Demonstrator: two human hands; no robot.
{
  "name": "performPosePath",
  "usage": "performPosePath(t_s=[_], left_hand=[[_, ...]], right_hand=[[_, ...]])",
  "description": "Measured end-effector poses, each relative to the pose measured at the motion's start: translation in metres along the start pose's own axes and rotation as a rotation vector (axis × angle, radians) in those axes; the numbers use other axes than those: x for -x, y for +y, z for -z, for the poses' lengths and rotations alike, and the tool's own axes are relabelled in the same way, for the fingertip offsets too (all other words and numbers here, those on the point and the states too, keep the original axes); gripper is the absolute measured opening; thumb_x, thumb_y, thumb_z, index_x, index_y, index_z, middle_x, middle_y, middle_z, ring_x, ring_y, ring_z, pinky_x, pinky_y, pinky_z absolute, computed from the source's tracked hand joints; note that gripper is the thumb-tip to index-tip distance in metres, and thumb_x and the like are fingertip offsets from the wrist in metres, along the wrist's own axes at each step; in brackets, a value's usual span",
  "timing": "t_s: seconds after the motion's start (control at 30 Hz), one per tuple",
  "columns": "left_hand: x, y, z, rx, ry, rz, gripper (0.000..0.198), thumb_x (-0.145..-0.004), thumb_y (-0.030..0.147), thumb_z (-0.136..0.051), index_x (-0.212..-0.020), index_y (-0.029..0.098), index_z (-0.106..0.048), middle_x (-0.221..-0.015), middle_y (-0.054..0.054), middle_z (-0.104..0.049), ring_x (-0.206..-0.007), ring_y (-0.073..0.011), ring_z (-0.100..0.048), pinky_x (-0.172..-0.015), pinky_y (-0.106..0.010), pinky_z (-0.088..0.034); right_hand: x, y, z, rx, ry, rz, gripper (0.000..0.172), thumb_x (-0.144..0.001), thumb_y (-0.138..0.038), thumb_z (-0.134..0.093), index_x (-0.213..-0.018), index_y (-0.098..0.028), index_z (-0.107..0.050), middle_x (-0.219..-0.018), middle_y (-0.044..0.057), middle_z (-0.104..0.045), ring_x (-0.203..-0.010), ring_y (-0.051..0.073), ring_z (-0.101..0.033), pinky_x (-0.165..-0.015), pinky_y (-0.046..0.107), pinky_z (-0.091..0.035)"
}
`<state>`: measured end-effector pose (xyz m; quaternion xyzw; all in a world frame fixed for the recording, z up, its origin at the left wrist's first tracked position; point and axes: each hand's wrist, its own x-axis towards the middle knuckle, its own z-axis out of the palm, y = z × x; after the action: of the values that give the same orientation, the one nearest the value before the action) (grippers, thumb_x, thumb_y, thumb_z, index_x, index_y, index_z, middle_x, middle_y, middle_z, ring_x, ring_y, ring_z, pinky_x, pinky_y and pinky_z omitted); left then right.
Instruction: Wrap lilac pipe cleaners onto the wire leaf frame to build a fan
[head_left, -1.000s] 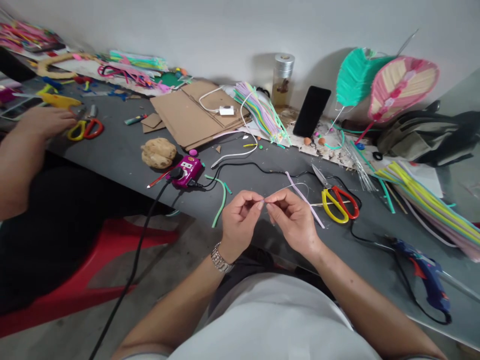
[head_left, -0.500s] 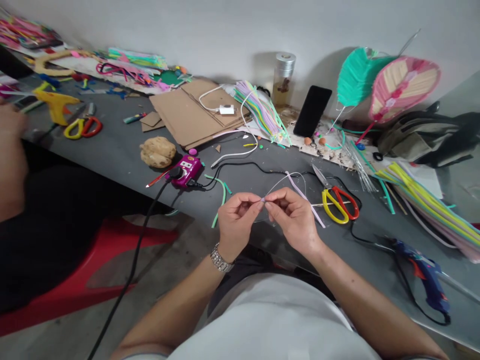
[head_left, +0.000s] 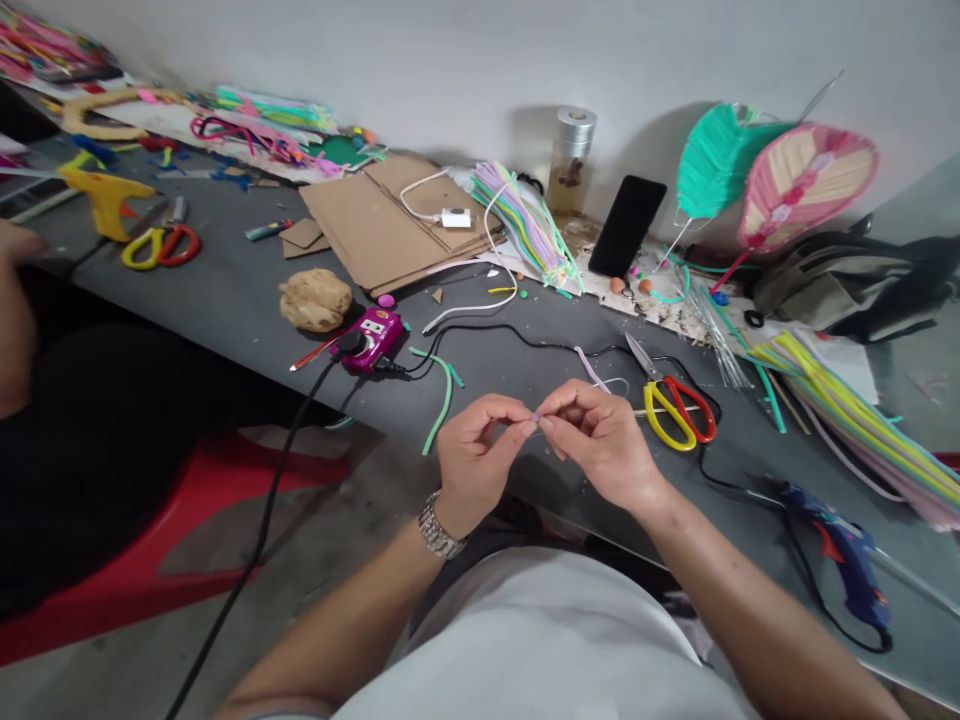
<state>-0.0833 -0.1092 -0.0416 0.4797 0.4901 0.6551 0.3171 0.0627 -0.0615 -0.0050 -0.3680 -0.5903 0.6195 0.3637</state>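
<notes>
My left hand (head_left: 480, 455) and my right hand (head_left: 600, 437) meet in front of me above the table's front edge. Their fingertips pinch a tiny lilac plastic strand (head_left: 535, 418) between them, and most of it is hidden by my fingers. Just beyond my right hand lie a lilac strip (head_left: 590, 368) and a thin transparent loop of wire (head_left: 613, 383). I cannot tell whether either joins the pinched piece. A metal wristwatch (head_left: 437, 530) circles my left wrist.
Yellow-and-red scissors (head_left: 677, 415) and a blue glue gun (head_left: 847, 550) lie to the right, beside a bundle of coloured straws (head_left: 862, 430). A magenta power socket (head_left: 375, 340) trails black cords. A co-worker's hand (head_left: 13, 262) sits at the far left, near a yellow glue gun (head_left: 109, 203).
My hands have shifted slightly right and closer together, covering more of the lilac strip. The co-worker's hand has moved left, towards the frame's edge.
</notes>
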Motion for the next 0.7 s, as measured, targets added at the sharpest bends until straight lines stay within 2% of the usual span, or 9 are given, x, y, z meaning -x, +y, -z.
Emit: performPosePath(t_s=[0.2, 0.27, 0.4, 0.5, 0.6, 0.7], left_hand=[[0.004, 0.0, -0.001, -0.024, -0.006, -0.031, 0.007, -0.084, 0.023, -0.077, -0.079, 0.02, -0.072, -0.078, -0.003, -0.073, -0.073, -0.0159, -0.066, -0.07, -0.027, -0.054], [0.005, -0.001, -0.001, -0.028, 0.004, -0.012, 0.01, -0.083, 0.025, -0.078, -0.079, 0.019, -0.072, -0.077, -0.004, -0.073, -0.072, -0.0162, -0.066, -0.07, -0.027, -0.054], [0.003, 0.0, -0.002, -0.003, 0.055, 0.024, 0.013, -0.081, 0.028, -0.079, -0.088, 0.019, -0.073, -0.078, -0.003, -0.072, -0.072, -0.0159, -0.067, -0.069, -0.026, -0.055], [-0.002, 0.006, -0.004, -0.02, 0.022, 0.005, 0.013, -0.084, 0.027, -0.076, -0.095, 0.019, -0.075, -0.082, -0.005, -0.074, -0.075, -0.0166, -0.068, -0.07, -0.027, -0.056], [-0.006, 0.011, -0.004, -0.042, -0.03, -0.029, 0.007, -0.085, 0.025, -0.074, -0.089, 0.019, -0.077, -0.084, -0.006, -0.076, -0.075, -0.0174, -0.069, -0.07, -0.028, -0.056], [-0.009, 0.014, -0.003, -0.047, -0.055, -0.017, 0.005, -0.085, 0.024, -0.074, -0.085, 0.019, -0.076, -0.08, -0.006, -0.076, -0.072, -0.0166, -0.067, -0.067, -0.027, -0.055]], right_hand=[[-0.001, -0.007, 0.004, 0.016, -0.091, -0.077, 0.015, -0.083, -0.03, -0.068, -0.077, -0.02, -0.058, -0.052, -0.01, -0.044, -0.045, 0.006, -0.031, -0.043, 0.021, -0.021], [-0.001, -0.007, 0.003, 0.001, -0.106, -0.083, 0.015, -0.083, -0.028, -0.067, -0.077, -0.02, -0.056, -0.052, -0.01, -0.042, -0.045, 0.005, -0.029, -0.043, 0.021, -0.021], [0.001, -0.007, 0.0, -0.001, -0.086, -0.04, 0.012, -0.084, -0.028, -0.065, -0.083, -0.021, -0.055, -0.051, -0.011, -0.045, -0.045, 0.006, -0.036, -0.045, 0.02, -0.027], [0.006, -0.006, -0.001, 0.011, -0.01, 0.043, 0.011, -0.085, -0.028, -0.064, -0.09, -0.02, -0.058, -0.052, -0.009, -0.049, -0.047, 0.008, -0.045, -0.047, 0.022, -0.034], [0.012, -0.004, 0.0, 0.019, 0.078, 0.099, 0.013, -0.086, -0.028, -0.064, -0.095, -0.02, -0.06, -0.055, -0.008, -0.052, -0.048, 0.009, -0.048, -0.049, 0.022, -0.036], [0.016, -0.001, 0.002, 0.02, 0.1, 0.094, 0.013, -0.086, -0.026, -0.064, -0.096, -0.019, -0.06, -0.056, -0.008, -0.054, -0.049, 0.009, -0.049, -0.048, 0.022, -0.036]])
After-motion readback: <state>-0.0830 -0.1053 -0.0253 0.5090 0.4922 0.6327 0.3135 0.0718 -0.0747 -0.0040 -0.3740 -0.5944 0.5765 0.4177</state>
